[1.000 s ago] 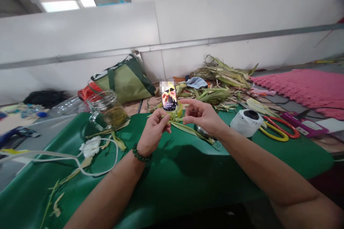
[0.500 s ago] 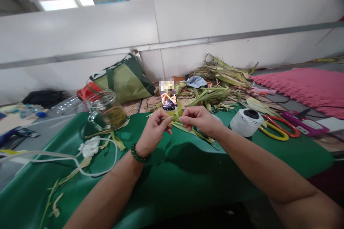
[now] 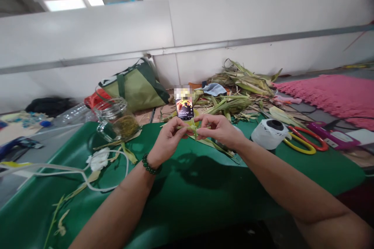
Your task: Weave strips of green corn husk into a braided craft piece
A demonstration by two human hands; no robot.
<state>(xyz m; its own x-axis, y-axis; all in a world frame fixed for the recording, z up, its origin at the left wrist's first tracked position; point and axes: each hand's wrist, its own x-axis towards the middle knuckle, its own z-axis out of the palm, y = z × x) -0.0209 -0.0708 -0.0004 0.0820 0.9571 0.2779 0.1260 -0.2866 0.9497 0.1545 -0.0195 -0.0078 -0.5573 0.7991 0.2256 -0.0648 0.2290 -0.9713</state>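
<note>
Above the green table cover (image 3: 187, 194), my left hand (image 3: 168, 142) and my right hand (image 3: 220, 129) meet, both pinching a small bundle of green leaf strips (image 3: 193, 128). Each hand's fingers are closed on the strips, and long strip ends trail down to the right under my right wrist. A bead bracelet sits on my left wrist. Just behind the hands a phone (image 3: 184, 107) stands upright with its screen lit.
A glass jar (image 3: 115, 120) stands at the left, a white flower with a white cord (image 3: 99, 159) lies near it. A white tape roll (image 3: 269, 133), red and yellow scissors (image 3: 304, 144), a leaf pile (image 3: 242, 85), a green bag (image 3: 134, 85) and a pink mat (image 3: 330, 93) lie behind.
My hands have drawn closer together over the leaf strips; the right hand's fingers, spread a second ago, are now closed in a pinch beside the left.
</note>
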